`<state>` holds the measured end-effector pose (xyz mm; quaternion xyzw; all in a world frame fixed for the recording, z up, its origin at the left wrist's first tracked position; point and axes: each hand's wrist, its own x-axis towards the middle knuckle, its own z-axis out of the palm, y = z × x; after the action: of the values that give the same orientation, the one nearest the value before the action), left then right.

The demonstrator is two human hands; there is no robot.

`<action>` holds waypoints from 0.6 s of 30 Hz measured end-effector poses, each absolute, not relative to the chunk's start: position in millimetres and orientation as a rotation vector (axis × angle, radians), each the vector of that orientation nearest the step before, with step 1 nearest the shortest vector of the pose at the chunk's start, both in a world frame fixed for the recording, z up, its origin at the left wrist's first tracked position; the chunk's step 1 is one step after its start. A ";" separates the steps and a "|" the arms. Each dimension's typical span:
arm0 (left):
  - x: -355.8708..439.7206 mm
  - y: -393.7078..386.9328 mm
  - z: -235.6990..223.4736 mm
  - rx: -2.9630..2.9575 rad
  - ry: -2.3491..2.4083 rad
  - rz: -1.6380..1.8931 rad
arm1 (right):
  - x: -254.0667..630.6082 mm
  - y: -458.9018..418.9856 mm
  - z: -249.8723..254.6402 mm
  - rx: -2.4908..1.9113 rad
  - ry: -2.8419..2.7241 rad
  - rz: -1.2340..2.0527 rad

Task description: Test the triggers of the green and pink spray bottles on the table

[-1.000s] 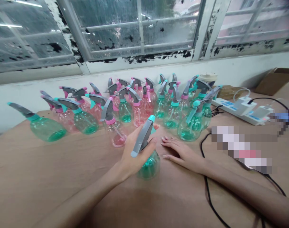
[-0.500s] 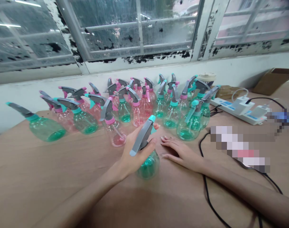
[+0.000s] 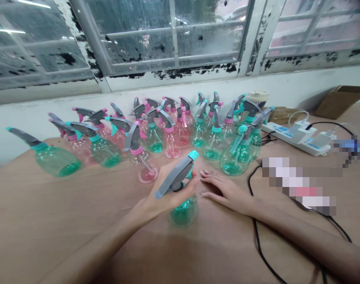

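Lowered since earlier: grey-turquoise sprayer head (image 3: 175, 176) of translucent green plastic bottle (image 3: 182, 216), front-right of pink plastic spray bottle (image 3: 144, 172) | left hand (image 3: 165, 202) wraps green bottle's neck, seemingly for trigger reach, fingers partly hidden | right hand (image 3: 228, 193) splayed, empty, right of pink bottle

The left hand (image 3: 168, 191) hides part of the green spray bottle (image 3: 183, 215), nearer bottles (image 3: 234, 159) partly cover the rear bottles (image 3: 171, 103) and the cup (image 3: 258, 96), blocky blurring masks an item (image 3: 301, 187) on the right, and the top edge crops the windows (image 3: 156, 35).
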<state>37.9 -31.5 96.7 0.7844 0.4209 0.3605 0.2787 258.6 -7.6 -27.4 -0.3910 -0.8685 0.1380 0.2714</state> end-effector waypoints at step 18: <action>48.1 71.6 77.2 2.050 1.279 1.690 | 254.1 -12.9 -15.2 -1.227 -2.307 0.234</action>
<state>48.1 71.6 77.2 0.6921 0.4317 0.5704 0.0962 254.1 -12.9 -15.2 -0.4521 -0.8501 0.0862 0.2560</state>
